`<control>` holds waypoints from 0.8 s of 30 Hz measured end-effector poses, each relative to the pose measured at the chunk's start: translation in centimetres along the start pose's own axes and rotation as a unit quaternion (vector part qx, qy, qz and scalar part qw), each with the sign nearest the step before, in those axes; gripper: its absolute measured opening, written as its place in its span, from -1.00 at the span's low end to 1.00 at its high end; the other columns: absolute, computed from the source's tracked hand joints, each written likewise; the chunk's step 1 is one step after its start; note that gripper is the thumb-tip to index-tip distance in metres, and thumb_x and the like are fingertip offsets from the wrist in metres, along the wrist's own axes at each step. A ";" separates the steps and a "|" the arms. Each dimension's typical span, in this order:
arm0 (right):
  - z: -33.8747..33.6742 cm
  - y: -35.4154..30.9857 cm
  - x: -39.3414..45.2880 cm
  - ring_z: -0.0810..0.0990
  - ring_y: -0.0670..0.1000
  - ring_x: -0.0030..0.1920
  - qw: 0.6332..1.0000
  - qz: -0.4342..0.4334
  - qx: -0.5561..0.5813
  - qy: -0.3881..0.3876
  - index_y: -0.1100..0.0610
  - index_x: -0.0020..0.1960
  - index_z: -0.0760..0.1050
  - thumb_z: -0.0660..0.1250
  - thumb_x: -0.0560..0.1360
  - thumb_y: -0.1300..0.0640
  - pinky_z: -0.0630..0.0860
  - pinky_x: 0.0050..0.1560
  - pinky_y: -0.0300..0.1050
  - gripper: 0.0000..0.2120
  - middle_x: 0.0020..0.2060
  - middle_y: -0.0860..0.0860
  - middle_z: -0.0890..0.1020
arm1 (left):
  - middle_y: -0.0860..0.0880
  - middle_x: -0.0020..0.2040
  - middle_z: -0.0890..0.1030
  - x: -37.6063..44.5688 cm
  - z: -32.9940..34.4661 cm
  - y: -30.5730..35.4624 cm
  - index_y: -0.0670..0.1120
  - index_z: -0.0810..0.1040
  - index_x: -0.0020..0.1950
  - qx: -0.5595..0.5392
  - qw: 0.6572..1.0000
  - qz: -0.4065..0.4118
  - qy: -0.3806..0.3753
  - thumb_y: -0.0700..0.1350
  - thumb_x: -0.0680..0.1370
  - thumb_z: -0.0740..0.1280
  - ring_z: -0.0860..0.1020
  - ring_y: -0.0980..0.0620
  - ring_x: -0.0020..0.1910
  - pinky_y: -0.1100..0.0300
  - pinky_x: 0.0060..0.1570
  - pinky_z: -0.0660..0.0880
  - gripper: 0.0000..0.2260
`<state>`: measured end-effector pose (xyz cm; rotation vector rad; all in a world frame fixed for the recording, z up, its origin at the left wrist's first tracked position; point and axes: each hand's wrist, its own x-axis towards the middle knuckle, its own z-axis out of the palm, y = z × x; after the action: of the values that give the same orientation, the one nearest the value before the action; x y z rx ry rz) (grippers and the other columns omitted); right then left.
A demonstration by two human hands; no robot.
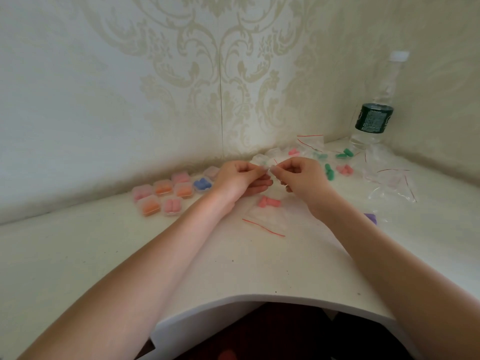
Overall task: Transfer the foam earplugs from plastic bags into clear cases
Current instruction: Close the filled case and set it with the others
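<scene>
Earplugs, a pink pair, are seen lying loose on the table just in front of the hands, beside a flat bag with a red strip. A small clear case is pinched between the curled fingers of the left hand and the right hand, which are brought close together above the table toward its back edge; whether the case is open cannot be told. Filled cases, with pink, orange and blue plugs, are grouped to the left near the back edge. Green and pink plugs, loose or bagged, are scattered to the right, with crumpled bags beyond them. A bottle is stood upright in the back right corner, against the patterned wall.
</scene>
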<state>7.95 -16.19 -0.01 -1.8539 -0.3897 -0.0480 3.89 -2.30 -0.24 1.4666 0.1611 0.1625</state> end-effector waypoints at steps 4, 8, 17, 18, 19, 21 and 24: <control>0.3 0.5 0.3 0.46 -0.09 -0.31 0.997 -0.021 -0.065 0.025 0.12 -0.19 0.50 0.36 0.51 0.16 0.37 -0.28 -0.31 -0.89 -0.32 -0.04 0.54 | -0.12 -0.26 0.65 -0.1 0.1 0.1 -0.24 0.56 -0.16 0.034 0.999 0.009 -0.018 -0.25 0.51 0.39 0.66 0.07 -0.32 0.29 -0.32 0.58 -0.93; 0.3 0.1 -0.2 0.47 -0.05 -0.29 0.964 -0.150 -0.221 -0.002 0.20 0.02 0.54 0.29 0.54 0.24 0.36 -0.26 -0.30 -0.91 -0.27 0.03 0.57 | -0.13 -0.25 0.65 -0.1 0.5 0.0 -0.25 0.56 -0.14 0.065 0.998 0.019 0.000 -0.25 0.53 0.34 0.66 0.04 -0.33 0.26 -0.37 0.56 -0.91; 0.8 -0.6 -0.9 0.51 0.13 -0.12 0.933 -0.172 -0.316 0.020 0.26 -0.04 0.49 0.21 0.56 0.21 0.42 -0.15 0.00 -0.87 -0.14 0.14 0.57 | -0.16 -0.29 0.62 -0.3 0.8 0.0 -0.21 0.49 -0.24 0.093 0.995 0.037 0.028 -0.31 0.53 0.29 0.64 0.06 -0.39 0.29 -0.40 0.54 -0.85; 1.0 -0.7 -0.9 0.50 0.16 -0.09 0.929 -0.169 -0.329 0.019 0.27 -0.02 0.46 0.19 0.58 0.20 0.38 -0.15 0.00 -0.86 -0.10 0.17 0.56 | -0.17 -0.30 0.61 -0.3 0.9 0.0 -0.21 0.48 -0.26 0.095 0.994 0.034 0.036 -0.32 0.52 0.28 0.64 0.05 -0.40 0.28 -0.40 0.54 -0.84; 1.2 -0.8 -1.0 0.49 0.17 -0.07 0.925 -0.166 -0.341 0.019 0.27 0.01 0.44 0.16 0.59 0.20 0.34 -0.16 -0.02 -0.85 -0.07 0.18 0.54 | -0.18 -0.30 0.61 -0.2 0.9 0.0 -0.20 0.48 -0.28 0.097 0.994 0.033 0.041 -0.32 0.52 0.28 0.63 0.05 -0.41 0.28 -0.40 0.55 -0.83; 1.2 -0.9 -1.2 0.48 0.18 -0.05 0.919 -0.162 -0.358 0.022 0.27 0.05 0.41 0.13 0.61 0.19 0.22 -0.24 -0.10 -0.84 -0.03 0.18 0.52 | -0.19 -0.31 0.61 -0.1 1.0 0.0 -0.21 0.48 -0.30 0.106 0.993 0.030 0.047 -0.33 0.51 0.28 0.62 0.05 -0.42 0.28 -0.42 0.54 -0.82; 1.2 -0.9 -1.3 0.46 0.16 -0.08 0.911 -0.170 -0.375 0.030 0.27 0.07 0.38 0.12 0.61 0.18 0.08 -0.30 -0.13 -0.84 -0.01 0.18 0.51 | -0.21 -0.31 0.61 0.0 1.1 0.1 -0.24 0.51 -0.25 0.113 0.992 0.021 0.049 -0.33 0.49 0.28 0.62 0.04 -0.43 0.25 -0.41 0.57 -0.88</control>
<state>6.28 -15.12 0.11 -2.5058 -0.7192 -0.5595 4.14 -3.36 -0.07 1.6900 0.2345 0.2585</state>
